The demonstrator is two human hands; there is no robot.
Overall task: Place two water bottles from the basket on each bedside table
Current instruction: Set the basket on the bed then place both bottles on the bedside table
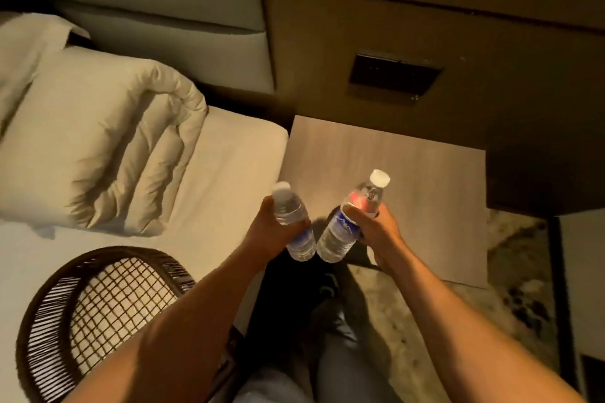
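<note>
A woven basket [98,314] is seen resting on the bed [229,160]. One water bottle [293,222] is held in the left grip [271,232], a second bottle [352,219] in the right grip [376,232], both tilted above the near edge of the bedside counter [409,167].

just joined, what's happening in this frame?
A person stands beside a bed, holding one water bottle in each hand. The left hand grips the left bottle and the right hand grips the right bottle, both tilted in the air near the front edge of the bedside table. Neither bottle has been set down yet. The wicker basket sits on the bed to the person's left; no bottles are visible in it.
</note>
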